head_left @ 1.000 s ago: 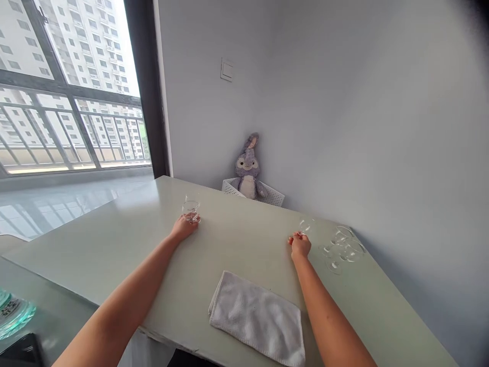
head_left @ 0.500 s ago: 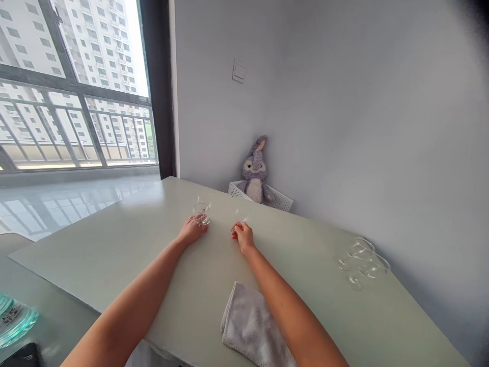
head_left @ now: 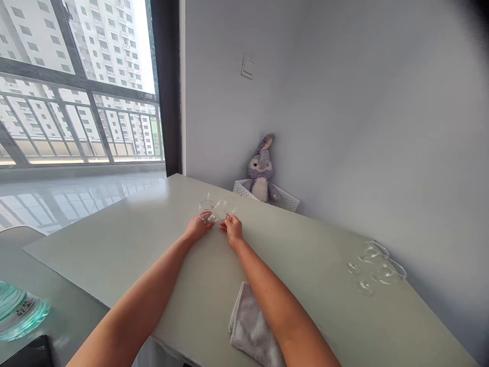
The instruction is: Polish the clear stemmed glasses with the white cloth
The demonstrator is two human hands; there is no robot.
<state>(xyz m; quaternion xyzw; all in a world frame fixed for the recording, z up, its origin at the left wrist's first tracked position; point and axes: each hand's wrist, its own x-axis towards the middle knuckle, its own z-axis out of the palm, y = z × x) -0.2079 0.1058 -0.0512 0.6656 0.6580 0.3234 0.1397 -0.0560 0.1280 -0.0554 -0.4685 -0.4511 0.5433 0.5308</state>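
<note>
Near the far edge of the pale table point(head_left: 183, 285), my left hand point(head_left: 197, 228) has its fingers closed low around a clear stemmed glass point(head_left: 207, 205). Just to its right, my right hand point(head_left: 234, 230) pinches the lower part of another clear glass point(head_left: 230, 205). The two hands are close together, with a narrow gap between them. Faint clear outlines show behind these glasses; how many there are I cannot make out. A folded grey cloth point(head_left: 254, 326) lies partly under my right forearm.
Several clear stemmed glasses point(head_left: 385, 271) stand by the wall at the right edge. Behind the table, a plush rabbit point(head_left: 261, 176) sits in a white perforated basket point(head_left: 288, 201). At lower left are a teal-tinted clear container point(head_left: 23, 311) and a dark phone-like object point(head_left: 32, 354).
My right hand has moved left with its glass, closer to the left hand. My left hand stays at its glass. The whole view has shifted slightly.
</note>
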